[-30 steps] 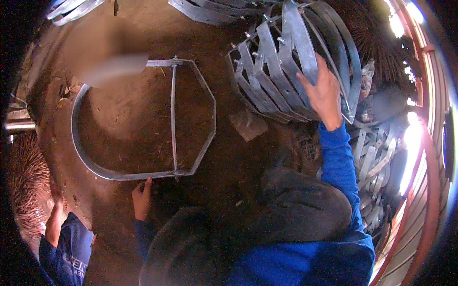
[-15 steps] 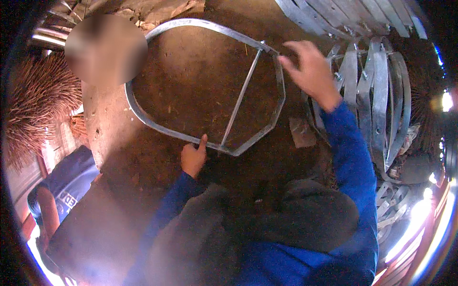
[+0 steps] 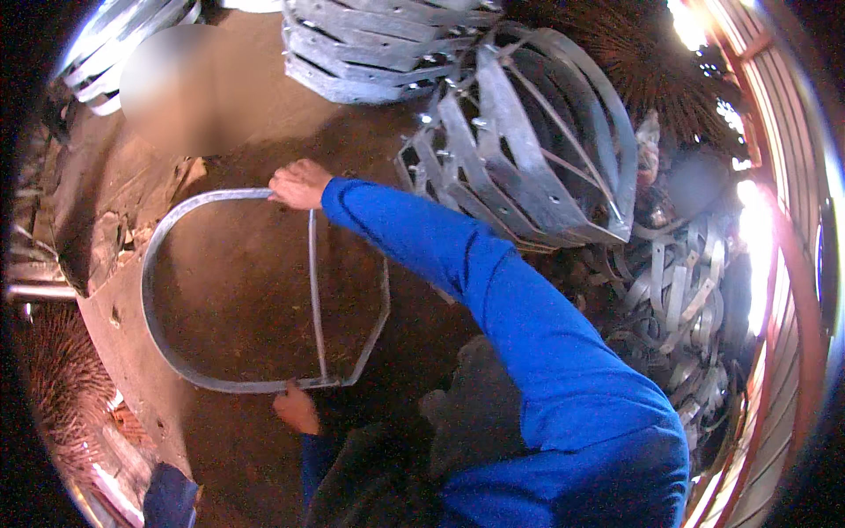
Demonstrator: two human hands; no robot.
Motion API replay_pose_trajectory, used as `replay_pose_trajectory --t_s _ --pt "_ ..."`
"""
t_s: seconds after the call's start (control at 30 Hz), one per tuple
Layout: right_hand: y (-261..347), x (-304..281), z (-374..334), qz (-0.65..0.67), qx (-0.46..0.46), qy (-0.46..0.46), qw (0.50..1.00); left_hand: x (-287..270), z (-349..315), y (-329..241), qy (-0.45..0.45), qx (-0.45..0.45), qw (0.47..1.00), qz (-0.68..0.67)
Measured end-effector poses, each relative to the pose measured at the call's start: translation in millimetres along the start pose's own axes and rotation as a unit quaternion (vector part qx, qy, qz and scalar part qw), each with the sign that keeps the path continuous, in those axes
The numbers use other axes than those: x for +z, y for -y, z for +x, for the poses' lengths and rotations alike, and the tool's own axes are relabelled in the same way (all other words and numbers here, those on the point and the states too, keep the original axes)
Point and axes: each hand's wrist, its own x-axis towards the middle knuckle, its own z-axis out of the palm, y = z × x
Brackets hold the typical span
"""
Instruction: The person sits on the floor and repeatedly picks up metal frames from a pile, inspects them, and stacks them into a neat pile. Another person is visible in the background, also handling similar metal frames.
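A flat grey metal band frame [image 3: 238, 385], rounded at its left and angular at its right, lies on a brown surface in front of me. A thin straight crossbar [image 3: 314, 282] spans it from the far side to the near side. My right hand [image 3: 301, 184] is closed on the far side of the frame, close to the crossbar's far end, and covers that joint. At the near side, my left hand [image 3: 297, 410] grips the band just left of the crossbar's near end, its fingers partly hidden.
Bolted metal frames [image 3: 528, 150] stand stacked beyond my right arm, with another stack [image 3: 370, 48] at the back and one [image 3: 132, 44] at far left. Loose metal strips [image 3: 691, 290] are heaped at right. Rod bundles [image 3: 70, 361] lie at left. Dark blue cloth [image 3: 169, 500] shows at lower left.
My right hand was apart from the frame with fingers spread; now it is closed on the far side. My left hand stays on the near side. The view has turned toward the right.
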Motion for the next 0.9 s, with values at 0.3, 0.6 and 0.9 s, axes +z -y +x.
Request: replay_pose_trajectory --t_s 0.3,0.6,0.9 --pt "33 -191 -58 0.016 0.081 -0.154 0.985 -108 -21 -56 -0.051 -0.006 0.967 -0.249" --pt "84 -425 -248 -0.044 0.319 -0.244 0.915 -255 -57 -170 -0.051 0.248 0.917 -0.308" --pt "-1 -510 -437 -0.105 0.539 -0.276 0.789 -257 -109 -455 -0.099 0.756 0.647 -0.007"
